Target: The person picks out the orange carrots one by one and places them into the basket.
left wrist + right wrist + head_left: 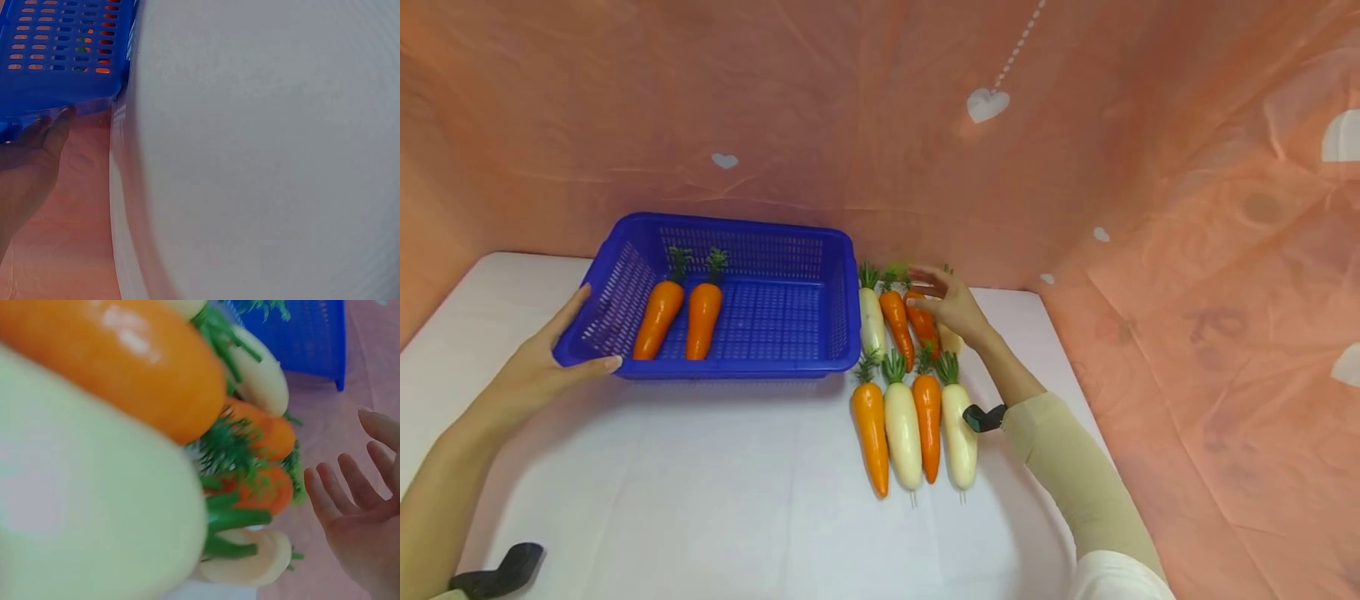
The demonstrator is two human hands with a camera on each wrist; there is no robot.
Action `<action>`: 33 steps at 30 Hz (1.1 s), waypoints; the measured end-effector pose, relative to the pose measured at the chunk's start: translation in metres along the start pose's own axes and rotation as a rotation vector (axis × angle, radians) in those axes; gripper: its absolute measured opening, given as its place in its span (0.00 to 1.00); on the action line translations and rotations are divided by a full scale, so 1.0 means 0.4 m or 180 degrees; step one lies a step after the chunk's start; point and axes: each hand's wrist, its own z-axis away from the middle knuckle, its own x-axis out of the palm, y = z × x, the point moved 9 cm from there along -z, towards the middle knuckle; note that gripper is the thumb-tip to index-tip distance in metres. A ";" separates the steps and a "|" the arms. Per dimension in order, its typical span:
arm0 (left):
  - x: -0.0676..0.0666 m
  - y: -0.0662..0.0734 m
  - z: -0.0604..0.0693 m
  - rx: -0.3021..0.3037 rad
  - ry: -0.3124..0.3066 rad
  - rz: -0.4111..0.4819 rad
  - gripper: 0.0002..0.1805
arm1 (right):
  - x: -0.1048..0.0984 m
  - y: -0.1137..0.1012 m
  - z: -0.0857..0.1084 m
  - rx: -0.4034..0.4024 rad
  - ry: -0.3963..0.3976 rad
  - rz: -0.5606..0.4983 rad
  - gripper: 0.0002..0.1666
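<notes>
At the desk's [700,500] left, the left hand [535,367] is gripping the near-left corner of the blue basket [737,368], where two carrots [703,321] are already lying in its left half. Just right of it, four more carrots [870,429] and four white radishes [902,435] are still waiting outside in two rows; over the back row the right hand [957,307] is hovering, fingers loosely spread, holding nothing.

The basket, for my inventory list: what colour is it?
Deep blue; the basket shows best in the head view.
</notes>
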 end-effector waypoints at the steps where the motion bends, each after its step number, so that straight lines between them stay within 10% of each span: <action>1: -0.001 -0.001 0.000 -0.0011 -0.0006 -0.0003 0.54 | -0.002 0.010 0.000 0.0020 0.0000 0.0044 0.35; 23: 0.002 -0.007 0.002 -0.0057 -0.0017 0.0017 0.53 | 0.030 0.110 -0.024 0.0753 -0.0307 0.1129 0.47; 33: 0.004 -0.003 0.001 -0.0017 -0.0021 0.0023 0.53 | 0.015 0.105 -0.035 0.0694 -0.0207 0.1516 0.47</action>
